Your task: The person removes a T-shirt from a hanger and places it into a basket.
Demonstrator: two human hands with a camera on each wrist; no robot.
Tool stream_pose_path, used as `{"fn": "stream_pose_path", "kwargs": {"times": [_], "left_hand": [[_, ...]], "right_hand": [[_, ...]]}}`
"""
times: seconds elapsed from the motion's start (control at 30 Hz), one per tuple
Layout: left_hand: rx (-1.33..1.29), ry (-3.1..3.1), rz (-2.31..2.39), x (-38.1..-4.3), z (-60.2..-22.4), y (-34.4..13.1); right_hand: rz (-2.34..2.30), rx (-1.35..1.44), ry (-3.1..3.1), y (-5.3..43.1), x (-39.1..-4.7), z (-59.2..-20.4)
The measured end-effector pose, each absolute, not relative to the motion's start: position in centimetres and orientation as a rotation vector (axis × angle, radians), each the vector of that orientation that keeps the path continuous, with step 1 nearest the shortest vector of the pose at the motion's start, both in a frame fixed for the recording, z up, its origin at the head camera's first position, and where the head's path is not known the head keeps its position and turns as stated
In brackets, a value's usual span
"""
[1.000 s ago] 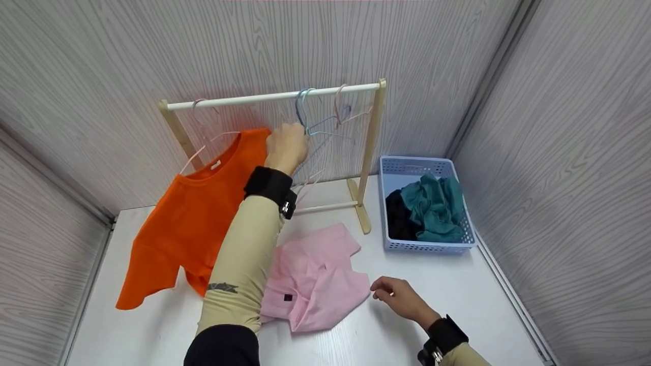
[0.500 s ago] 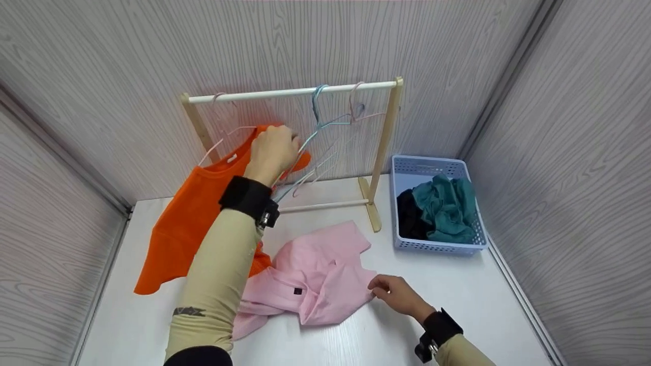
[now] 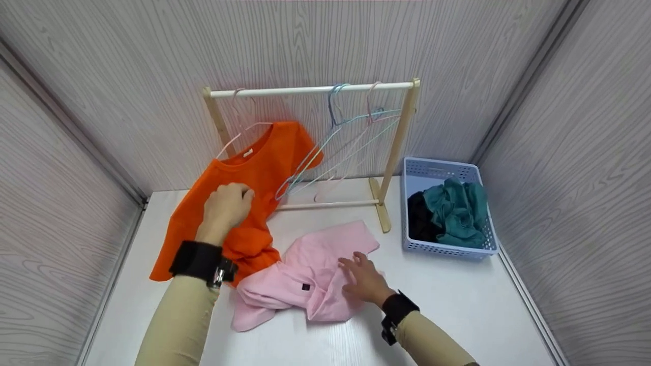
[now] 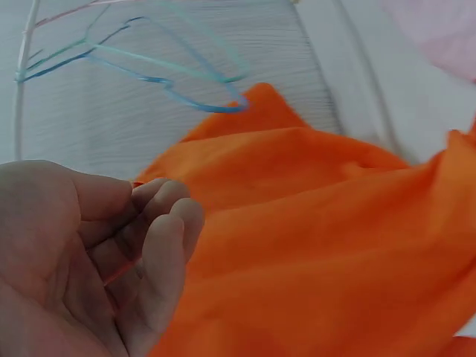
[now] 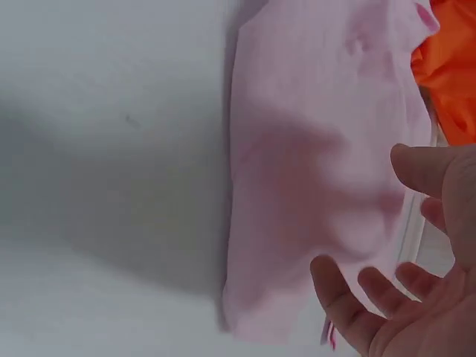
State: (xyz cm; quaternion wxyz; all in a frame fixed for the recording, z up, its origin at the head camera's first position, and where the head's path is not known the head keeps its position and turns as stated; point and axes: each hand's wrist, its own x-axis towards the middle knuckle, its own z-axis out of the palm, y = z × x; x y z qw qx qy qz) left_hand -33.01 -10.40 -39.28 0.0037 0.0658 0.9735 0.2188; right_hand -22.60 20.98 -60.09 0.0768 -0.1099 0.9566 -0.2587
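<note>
An orange short-sleeved shirt hangs from a pale pink hanger at the rack's left side, its hem bunched on the table. My left hand is in front of it, fingers loosely curled; the left wrist view shows nothing between them. A crumpled pink garment with a small black label lies on the table, overlapped at its left by the orange hem. Over its right part hovers my right hand, fingers spread and holding nothing. In the right wrist view its shadow falls on the pink cloth.
The small rack has a white rail and wooden posts. Several bare blue, mint and pink hangers hang toward its right. A light blue basket at the right holds teal cloth and black cloth. Wood-grain panels wall the table.
My left hand has left the blue and mint hangers near the shirt's shoulder and come down and left. My right hand, earlier at the pink garment's right edge, has moved left over it.
</note>
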Motion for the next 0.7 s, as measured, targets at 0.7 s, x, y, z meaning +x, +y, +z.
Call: {"fn": "stream_pose_path", "kwargs": {"times": [0.7], "left_hand": [[0.345,2.831,0.701,-26.1,-50.3,-7.4]], "right_hand": [[-0.539,-0.067,2.985,26.9,-21.5,-62.7]]}}
